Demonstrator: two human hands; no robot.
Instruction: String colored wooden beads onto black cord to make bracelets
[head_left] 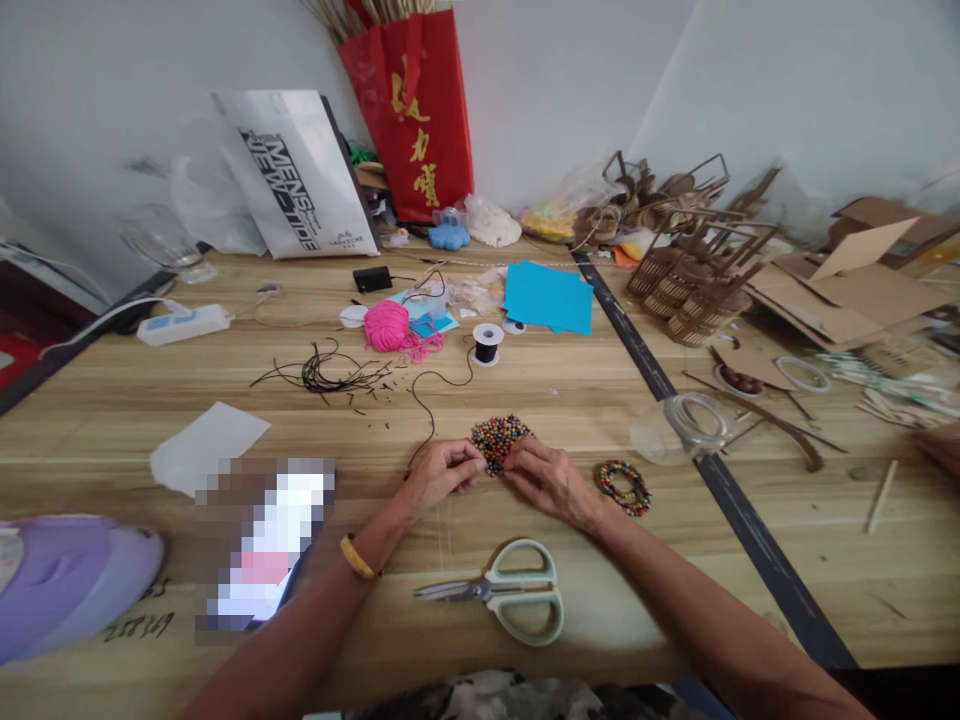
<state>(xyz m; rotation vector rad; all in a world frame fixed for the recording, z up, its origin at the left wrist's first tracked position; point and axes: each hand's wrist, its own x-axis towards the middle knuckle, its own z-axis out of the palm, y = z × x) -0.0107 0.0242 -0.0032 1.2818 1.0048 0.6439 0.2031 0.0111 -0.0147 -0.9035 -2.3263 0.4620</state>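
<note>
A heap of small multicoloured beads [499,440] lies on the table between my two hands. My left hand [448,468] is closed in a pinch at the heap's left side. Black cord [424,395] winds from a white spool [487,345] down to this hand, where its end is hidden. At the heap's lower right edge, my right hand [546,475] has its fingers bent together against the beads; whatever they pinch is hidden. Right of that hand lies a coiled string of beads [623,488]. Scissors [499,590] with pale handles rest, slightly spread, nearer me.
Cut black cord pieces [322,372] and pink yarn [388,328] lie farther back, beside blue sheets [549,297]. A phone [274,540] lies left of my left forearm. Clear plastic containers [694,428] and small woven baskets [694,285] stand right. Another person's hand [941,445] shows at the right edge.
</note>
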